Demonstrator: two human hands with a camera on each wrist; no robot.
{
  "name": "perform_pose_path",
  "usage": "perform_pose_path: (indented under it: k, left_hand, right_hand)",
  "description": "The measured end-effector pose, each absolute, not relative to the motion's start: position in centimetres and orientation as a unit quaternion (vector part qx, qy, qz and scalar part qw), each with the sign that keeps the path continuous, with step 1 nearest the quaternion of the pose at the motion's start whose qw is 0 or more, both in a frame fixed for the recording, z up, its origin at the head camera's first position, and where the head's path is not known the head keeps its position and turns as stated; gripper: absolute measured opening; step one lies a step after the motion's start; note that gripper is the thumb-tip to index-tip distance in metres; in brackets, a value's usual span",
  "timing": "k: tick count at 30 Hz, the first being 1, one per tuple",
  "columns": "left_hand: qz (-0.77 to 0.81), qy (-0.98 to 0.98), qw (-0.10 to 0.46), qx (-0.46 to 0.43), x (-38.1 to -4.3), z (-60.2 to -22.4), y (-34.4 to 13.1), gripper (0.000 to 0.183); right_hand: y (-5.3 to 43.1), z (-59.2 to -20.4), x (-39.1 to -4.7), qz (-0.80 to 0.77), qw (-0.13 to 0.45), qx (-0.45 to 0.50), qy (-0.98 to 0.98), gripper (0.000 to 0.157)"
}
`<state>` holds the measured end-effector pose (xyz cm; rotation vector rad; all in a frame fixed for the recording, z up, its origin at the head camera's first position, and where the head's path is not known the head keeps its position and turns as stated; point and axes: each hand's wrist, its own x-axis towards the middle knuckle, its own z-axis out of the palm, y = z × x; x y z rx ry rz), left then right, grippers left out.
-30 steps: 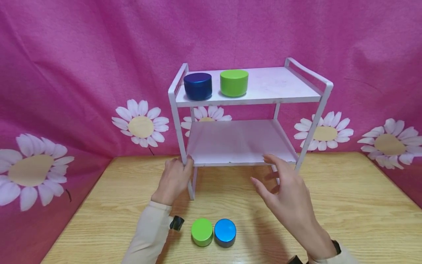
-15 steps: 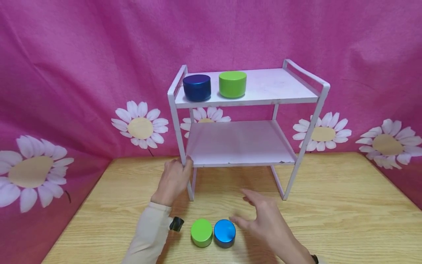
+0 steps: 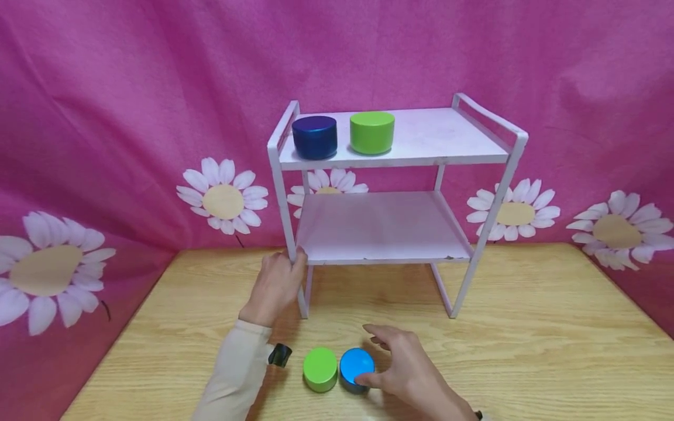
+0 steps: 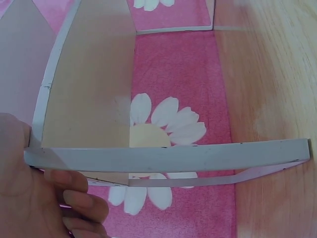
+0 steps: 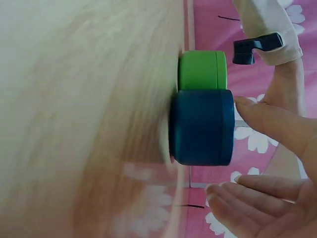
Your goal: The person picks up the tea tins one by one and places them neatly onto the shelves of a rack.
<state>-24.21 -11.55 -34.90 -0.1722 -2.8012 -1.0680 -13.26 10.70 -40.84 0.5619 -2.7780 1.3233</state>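
Observation:
My left hand (image 3: 274, 286) grips the white two-tier shelf (image 3: 379, 161) at its front left post, level with the lower tier. In the left wrist view, curled fingers (image 4: 84, 201) show beside the post. My right hand (image 3: 411, 368) is spread beside a blue round tin (image 3: 357, 363) on the table. Its thumb overlaps the lid in the head view, and the other fingers stand apart from the tin on the far side. Whether the thumb touches is unclear. Left of the blue tin, almost against it, stands a green round tin (image 3: 320, 368).
On the shelf's top tier stand a dark blue tin (image 3: 315, 138) and another green tin (image 3: 371, 133), toward the left. The lower tier (image 3: 384, 225) is bare. A pink cloth with daisies (image 3: 223, 202) hangs behind the wooden table (image 3: 553, 333).
My right hand has come down from in front of the lower tier to the blue tin, moving toward me and left. The left hand keeps its hold on the shelf.

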Motion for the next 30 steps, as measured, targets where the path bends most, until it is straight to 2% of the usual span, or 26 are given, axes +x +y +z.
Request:
perform_pose_path:
  k: [6,11,30]
  left_hand:
    - [-0.345,-0.933,0.081,-0.064,-24.4,-34.6,-11.5,0.051]
    - [-0.356,-0.929,0.075,-0.066,-24.3,-34.6,-11.4,0.048]
    - [-0.358,-0.930,0.057,-0.053,-24.2,-34.8,-11.6,0.050]
  right_hand:
    - [10.6,-41.2,-13.4,0.426,-0.033,0.199,-0.882,0.071]
    - [10.6,-41.5,-13.4,0.415,-0.052,0.213,-0.883,0.063]
    - [10.6,-42.2,-13.5,0.432,-0.081,0.218,-0.871,0.053]
